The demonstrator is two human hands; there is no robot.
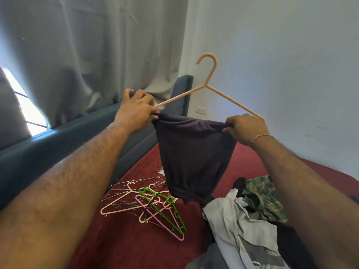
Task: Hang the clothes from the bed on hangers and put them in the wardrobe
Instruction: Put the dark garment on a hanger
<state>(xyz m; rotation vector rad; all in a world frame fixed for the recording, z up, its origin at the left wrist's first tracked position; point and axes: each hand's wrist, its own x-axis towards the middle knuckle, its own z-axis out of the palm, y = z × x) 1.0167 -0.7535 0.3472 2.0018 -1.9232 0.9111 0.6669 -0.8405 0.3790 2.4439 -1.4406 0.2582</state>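
Both arms reach forward above the bed [120,239], and the left hand [136,111] and right hand [246,129] each pinch a top corner of the dark garment [194,156] on the peach hanger [208,84].

bright window [29,111] glare left, wide-angle warp

Dark garment [194,152] on peach hanger [208,82]

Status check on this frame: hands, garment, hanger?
Left hand and right hand each grip the dark garment at the peach hanger ends. Garment half on. Nothing blocking.
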